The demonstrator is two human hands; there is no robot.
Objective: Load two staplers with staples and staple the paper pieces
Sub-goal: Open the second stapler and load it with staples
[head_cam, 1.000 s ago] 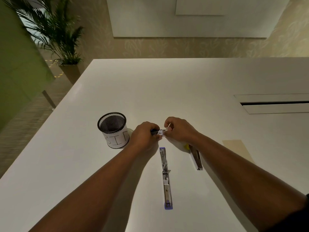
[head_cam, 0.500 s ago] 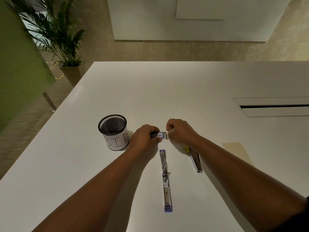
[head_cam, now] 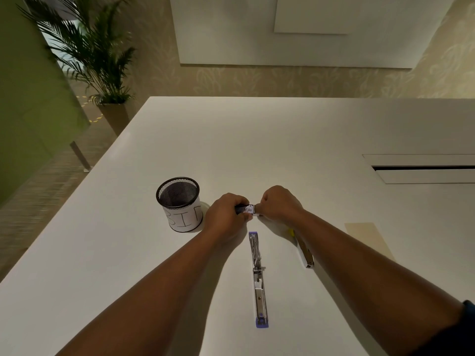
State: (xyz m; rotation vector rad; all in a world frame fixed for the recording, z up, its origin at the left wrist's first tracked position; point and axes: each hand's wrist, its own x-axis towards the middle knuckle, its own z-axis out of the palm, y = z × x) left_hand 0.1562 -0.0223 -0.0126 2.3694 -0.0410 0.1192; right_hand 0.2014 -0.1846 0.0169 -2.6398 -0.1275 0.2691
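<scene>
A blue stapler (head_cam: 258, 278) lies swung fully open on the white table (head_cam: 282, 140), pointing away from me. A second stapler (head_cam: 304, 253) with a yellow end lies to its right, partly under my right forearm. Just beyond them my left hand (head_cam: 226, 214) and my right hand (head_cam: 279, 204) together pinch a small box of staples (head_cam: 246, 209), dark on its left half and white on its right. What is inside the box is hidden by my fingers. A tan paper piece (head_cam: 367, 237) lies flat to the right.
A black mesh cup (head_cam: 180, 206) with a white label reading BIN stands left of my left hand. A recessed cable slot (head_cam: 424, 168) sits in the table at the right. A potted palm (head_cam: 102, 60) stands on the floor beyond the table's left corner.
Both hands stay on the small box; my right hand's fingers have curled tighter at its white end. The view has tilted slightly.
</scene>
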